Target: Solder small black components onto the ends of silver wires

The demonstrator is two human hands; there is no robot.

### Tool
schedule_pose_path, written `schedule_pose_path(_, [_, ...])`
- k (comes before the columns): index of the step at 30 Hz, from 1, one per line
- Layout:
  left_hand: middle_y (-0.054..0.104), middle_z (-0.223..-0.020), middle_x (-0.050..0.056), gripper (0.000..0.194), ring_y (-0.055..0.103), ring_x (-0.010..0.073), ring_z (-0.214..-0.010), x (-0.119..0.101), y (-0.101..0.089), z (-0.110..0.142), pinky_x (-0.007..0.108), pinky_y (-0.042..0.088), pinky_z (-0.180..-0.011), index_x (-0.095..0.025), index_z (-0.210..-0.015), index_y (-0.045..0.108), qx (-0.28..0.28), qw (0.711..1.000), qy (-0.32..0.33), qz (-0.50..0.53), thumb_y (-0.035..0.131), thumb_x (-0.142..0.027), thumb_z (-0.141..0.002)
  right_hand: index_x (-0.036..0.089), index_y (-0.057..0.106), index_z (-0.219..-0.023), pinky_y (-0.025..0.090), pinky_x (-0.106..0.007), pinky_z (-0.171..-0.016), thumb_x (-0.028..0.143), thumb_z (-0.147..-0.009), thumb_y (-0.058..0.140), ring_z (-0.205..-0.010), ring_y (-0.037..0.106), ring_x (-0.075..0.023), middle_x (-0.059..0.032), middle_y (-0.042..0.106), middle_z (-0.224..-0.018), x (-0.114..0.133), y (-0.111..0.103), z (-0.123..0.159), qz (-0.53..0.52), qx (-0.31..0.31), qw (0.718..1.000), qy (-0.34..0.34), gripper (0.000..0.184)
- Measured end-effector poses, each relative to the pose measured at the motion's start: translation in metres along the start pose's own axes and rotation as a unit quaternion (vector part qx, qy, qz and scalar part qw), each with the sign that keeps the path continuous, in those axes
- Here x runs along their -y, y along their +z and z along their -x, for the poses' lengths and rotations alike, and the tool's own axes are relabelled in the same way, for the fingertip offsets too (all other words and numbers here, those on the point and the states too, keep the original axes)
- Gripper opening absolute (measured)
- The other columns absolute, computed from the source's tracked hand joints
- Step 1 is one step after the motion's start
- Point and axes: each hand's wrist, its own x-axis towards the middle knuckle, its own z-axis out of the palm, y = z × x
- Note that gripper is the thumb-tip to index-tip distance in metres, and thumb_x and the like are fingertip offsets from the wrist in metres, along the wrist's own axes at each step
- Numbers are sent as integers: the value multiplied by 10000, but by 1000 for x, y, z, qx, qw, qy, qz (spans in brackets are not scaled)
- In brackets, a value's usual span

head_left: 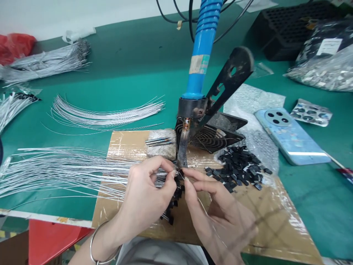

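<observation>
Near the middle of the frame I bring both hands together just below the dark metal tip (pixel 182 152) of the blue, ribbed-handled soldering iron (pixel 202 44), which a black slotted bracket (pixel 231 75) holds upright, tip down, presumably so that neither hand has to carry it. The fingers of my left hand (pixel 147 191) press together at thumb and forefinger on something too small for me to make out; the fingers of my right hand (pixel 228 217) are closed on a thin pale wire (pixel 203 207). I judge that I pinch so close to the ends because the pieces are tiny and the heat calls for a fine hold. The long white straight wires (pixel 82 167) lie side by side at the left, running roughly level across the frame to pass behind my left hand, probably for easy picking; the loose pile of small flat black pieces (pixel 242 165) sits right of centre, within my right hand's reach. The brown cardboard sheet (pixel 281 224) seems to shield the green tabletop (pixel 132 82). As for the thin pale wire, its upper end points up and leftward at the tip, and its long axis slants from there across my right palm towards the lower right of the frame.
</observation>
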Motion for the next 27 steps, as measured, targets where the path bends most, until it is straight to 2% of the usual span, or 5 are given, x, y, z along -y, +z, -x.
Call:
schedule_pose_path(4, [677,-779,-9,124,338,90,-522,-1,0,0,244,289,-484,-178,-717,625,-6,1000,11,-10,581,-110,-811,224,669,-905,592,-302,-860,5,-783,711,-900,756,-187,-31,776,-1006,0,0,-1,2,0,1000,-13,254])
schedule_pose_path(11, [672,-763,-14,120,343,94,-525,0,1,0,247,288,-490,-181,-716,625,-3,1000,5,-22,582,-118,-808,226,668,-872,593,-274,-789,34,-790,716,-845,762,-181,-22,784,-961,1,-1,-2,24,-7,999,-22,214])
schedule_pose_path(18, [695,-799,3,115,419,110,-556,1,0,-1,256,309,-505,-186,-727,624,7,1000,-17,-2,576,-150,-824,218,666,-873,583,-264,-804,24,-802,709,-849,757,-168,-28,783,-957,2,-1,-4,32,-3,999,-28,211])
schedule_pose_path(27, [675,-769,-5,121,388,100,-544,-1,0,-1,240,314,-501,-180,-723,629,1,1000,-4,2,578,-128,-820,211,669,-901,585,-276,-848,-1,-791,709,-877,756,-173,-33,780,-970,2,0,-4,21,-2,999,-34,243])
